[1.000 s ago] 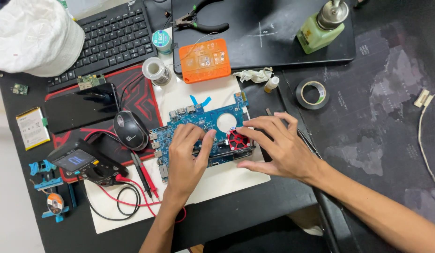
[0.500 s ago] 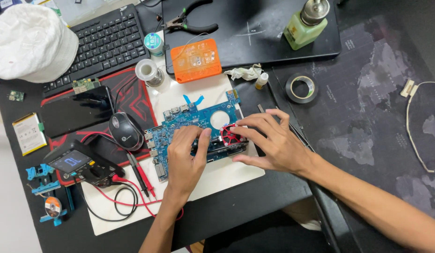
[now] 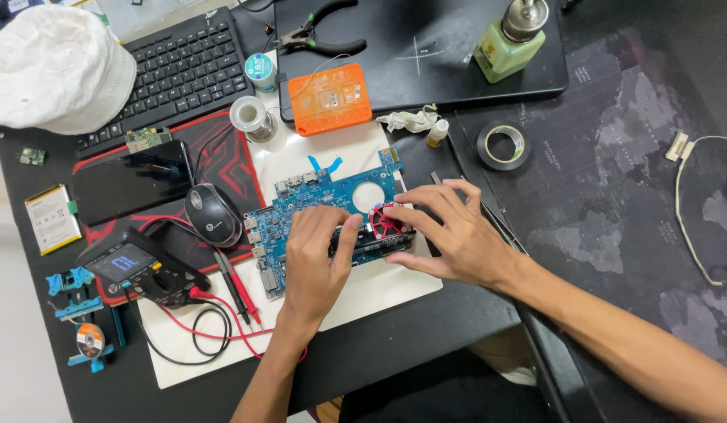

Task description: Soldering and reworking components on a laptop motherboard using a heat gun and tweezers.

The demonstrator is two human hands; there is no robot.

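Blue circuit board (image 3: 316, 205) flat on white mat (image 3: 379, 290)

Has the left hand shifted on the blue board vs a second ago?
No. The left hand lies in the same place on the blue circuit board, fingers beside the red fan; only the camera drifted.

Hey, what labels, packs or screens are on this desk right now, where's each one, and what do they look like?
Multimeter: left of the left hand, dark body, small lit screen.
Phone: on the red and black mat, flat black rectangle, screen dark.
Battery pack: far left, flat pale rectangle with a label.
Round tin: by the keyboard, teal and white lid label.
Orange case: above the blue circuit board, squarish.
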